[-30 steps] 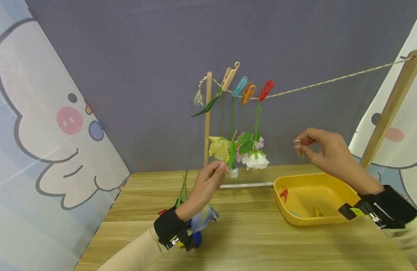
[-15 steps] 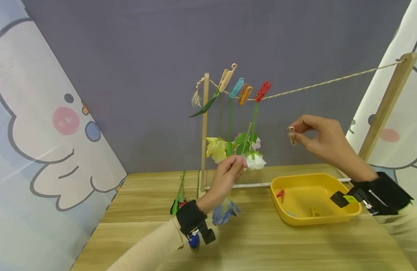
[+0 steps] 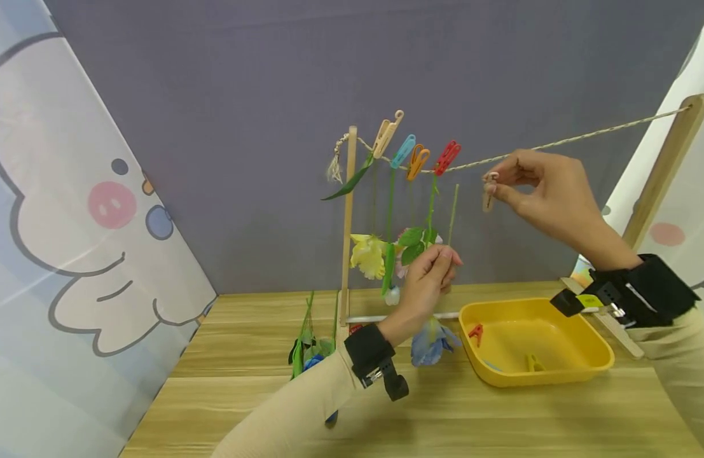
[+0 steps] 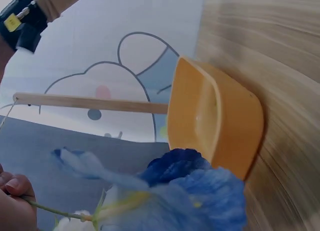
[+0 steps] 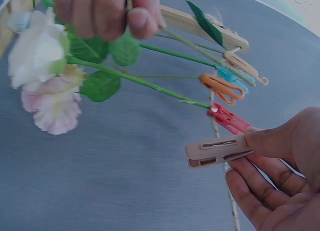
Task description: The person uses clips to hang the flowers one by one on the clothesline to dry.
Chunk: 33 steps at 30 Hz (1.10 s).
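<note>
My left hand (image 3: 426,280) pinches the stem (image 3: 453,213) of a blue artificial flower (image 3: 432,343). Its bloom hangs down below the hand, and the cut end of the stem points up towards the rope (image 3: 603,132). Between thumb and fingers, my right hand (image 3: 558,191) holds a beige clothespin (image 5: 215,150) just below the rope, to the right of the stem. Beige (image 3: 386,135), blue (image 3: 404,151), orange (image 3: 418,162) and red (image 3: 446,158) clothespins sit along the rope. Flowers hang from them bloom down, among them a yellow one (image 3: 367,256) and a white one (image 5: 37,51).
A yellow basin (image 3: 535,378) stands on the table at right, with a red clothespin (image 3: 476,333) and a yellow one (image 3: 533,364) inside. More flowers (image 3: 308,350) lie on the table at left, partly behind my sleeve. Wooden posts (image 3: 348,222) carry the rope.
My left hand has moved right and up with the blue flower, past the hanging flowers. My right hand has risen towards the rope with the beige clothespin.
</note>
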Available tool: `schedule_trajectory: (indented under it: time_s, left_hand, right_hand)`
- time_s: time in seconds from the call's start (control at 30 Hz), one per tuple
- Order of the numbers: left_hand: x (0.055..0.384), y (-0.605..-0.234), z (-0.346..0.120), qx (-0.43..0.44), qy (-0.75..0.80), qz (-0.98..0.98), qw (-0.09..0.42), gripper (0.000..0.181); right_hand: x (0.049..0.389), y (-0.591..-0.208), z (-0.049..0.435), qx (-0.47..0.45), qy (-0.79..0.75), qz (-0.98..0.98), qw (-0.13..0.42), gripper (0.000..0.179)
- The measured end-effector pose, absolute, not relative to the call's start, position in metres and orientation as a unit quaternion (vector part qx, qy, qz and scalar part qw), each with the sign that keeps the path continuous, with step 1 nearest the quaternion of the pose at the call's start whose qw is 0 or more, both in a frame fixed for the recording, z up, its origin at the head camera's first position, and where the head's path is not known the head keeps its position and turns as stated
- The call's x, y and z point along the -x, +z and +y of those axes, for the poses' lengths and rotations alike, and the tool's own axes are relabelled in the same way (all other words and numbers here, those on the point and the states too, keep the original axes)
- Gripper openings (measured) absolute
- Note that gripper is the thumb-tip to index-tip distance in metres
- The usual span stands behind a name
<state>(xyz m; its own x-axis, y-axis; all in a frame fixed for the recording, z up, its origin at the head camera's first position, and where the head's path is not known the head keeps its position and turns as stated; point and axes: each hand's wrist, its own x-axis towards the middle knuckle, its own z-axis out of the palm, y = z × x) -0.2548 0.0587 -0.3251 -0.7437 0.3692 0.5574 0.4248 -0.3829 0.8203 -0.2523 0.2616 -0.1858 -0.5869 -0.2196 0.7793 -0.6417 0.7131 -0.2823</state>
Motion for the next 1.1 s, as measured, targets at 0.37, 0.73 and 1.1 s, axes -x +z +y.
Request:
schedule_trajectory:
  time_s: [0.37, 0.73, 1.1]
  left_hand:
    - [0.272, -0.314, 0.084, 0.357, -0.744, -0.562, 0.05, 0.035]
    - [0.289, -0.313, 0.101, 0.324, -0.737, -0.586, 0.09, 0.034]
    - [0.299, -0.307, 0.107, 0.29, -0.762, -0.574, 0.078, 0.032]
  right_hand:
    - [0.273, -0.153, 0.262, -0.256, 0.401, -0.811, 0.339, 0.02]
    - [0.296, -0.138, 0.269, -0.266, 0.509, -0.773, 0.27, 0.025]
    - [0.309, -0.134, 0.267, -0.287, 0.57, -0.738, 0.22, 0.021]
